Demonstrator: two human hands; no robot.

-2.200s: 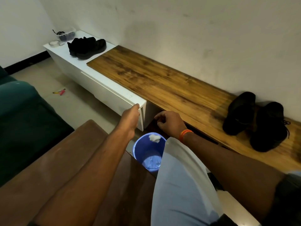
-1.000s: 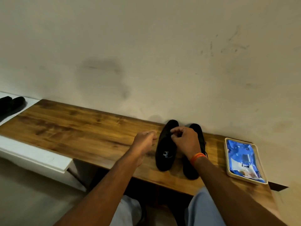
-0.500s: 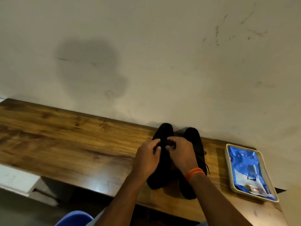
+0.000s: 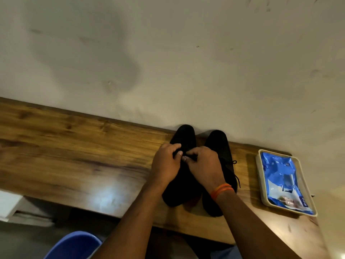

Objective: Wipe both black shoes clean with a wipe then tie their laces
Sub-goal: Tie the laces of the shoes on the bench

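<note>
Two black shoes stand side by side on the wooden bench, toes to the wall. Over the left shoe my left hand and my right hand meet, fingers curled and pinching its black lace between them. The lace itself is mostly hidden under my fingers. The right shoe sits untouched, and its loose lace trails over its right side. An orange band circles my right wrist.
A cream tray holding a blue pack of wipes lies on the bench right of the shoes. A blue bin stands on the floor at the lower left. The wall rises directly behind the shoes.
I turned from the blue bin to the shoes. Both hands came together on the left shoe and took hold of its lace; the view drew closer.
</note>
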